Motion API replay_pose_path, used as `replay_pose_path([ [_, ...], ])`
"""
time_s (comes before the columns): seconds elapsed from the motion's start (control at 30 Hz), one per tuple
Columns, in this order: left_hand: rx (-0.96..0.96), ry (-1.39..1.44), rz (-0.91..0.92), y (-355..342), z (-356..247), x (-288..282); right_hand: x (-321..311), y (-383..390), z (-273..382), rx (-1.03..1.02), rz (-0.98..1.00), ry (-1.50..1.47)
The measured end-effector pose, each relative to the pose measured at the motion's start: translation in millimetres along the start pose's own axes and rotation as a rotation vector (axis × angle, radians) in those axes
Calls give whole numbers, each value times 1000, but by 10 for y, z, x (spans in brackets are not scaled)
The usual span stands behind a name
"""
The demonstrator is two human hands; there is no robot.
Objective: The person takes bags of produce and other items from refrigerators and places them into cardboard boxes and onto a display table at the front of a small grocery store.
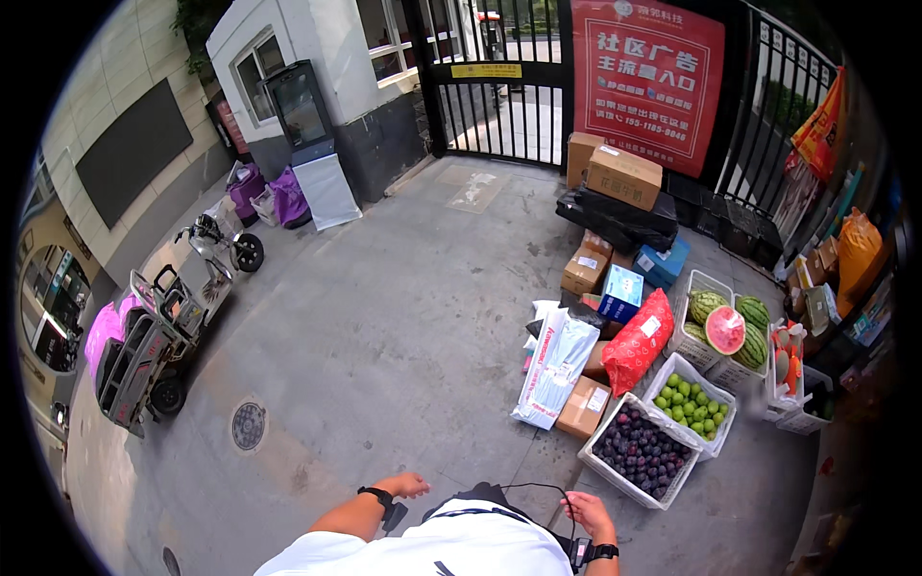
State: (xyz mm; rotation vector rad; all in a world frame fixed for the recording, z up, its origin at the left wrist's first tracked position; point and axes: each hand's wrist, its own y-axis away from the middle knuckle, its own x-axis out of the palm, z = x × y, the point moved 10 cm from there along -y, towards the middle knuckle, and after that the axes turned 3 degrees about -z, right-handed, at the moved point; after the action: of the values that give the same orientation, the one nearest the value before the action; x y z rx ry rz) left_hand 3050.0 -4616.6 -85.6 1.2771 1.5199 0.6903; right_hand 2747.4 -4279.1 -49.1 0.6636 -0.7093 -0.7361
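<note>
My left hand (411, 485) hangs low in front of my body, its fingers loosely bent with nothing visible in them. A black strap device (386, 505) sits on that wrist. On the other side, my right hand (590, 513) is curled in, and a thin black cable (538, 486) bends at its fingertips. The cable runs from my waist to the hand and down toward a black wristband (602, 551). Nearest to the right hand stands a white crate (615, 477) of dark purple plums (645, 451).
Behind it are a crate of green fruit (690, 403), watermelons (752, 344), a red bag (639, 341), grey-white parcels (555, 370) and cardboard boxes (624, 178). A black gate (509, 120) closes the far side. A cargo tricycle (144, 360) stands left, near a manhole cover (249, 425).
</note>
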Motion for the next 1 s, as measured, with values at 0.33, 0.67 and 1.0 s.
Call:
replay_pose_path([
  [0.33,306,429,-582,-126,-610,-2314,3789,-1691,1354,17,822,804],
  [0.67,161,804,-283,-831,-890,-3041,5448,-2985,3038,143,1213,734],
  [1.0,-49,1093,-264,-1891,-1143,-4505,5748,-4505,5715,-82,1041,445],
])
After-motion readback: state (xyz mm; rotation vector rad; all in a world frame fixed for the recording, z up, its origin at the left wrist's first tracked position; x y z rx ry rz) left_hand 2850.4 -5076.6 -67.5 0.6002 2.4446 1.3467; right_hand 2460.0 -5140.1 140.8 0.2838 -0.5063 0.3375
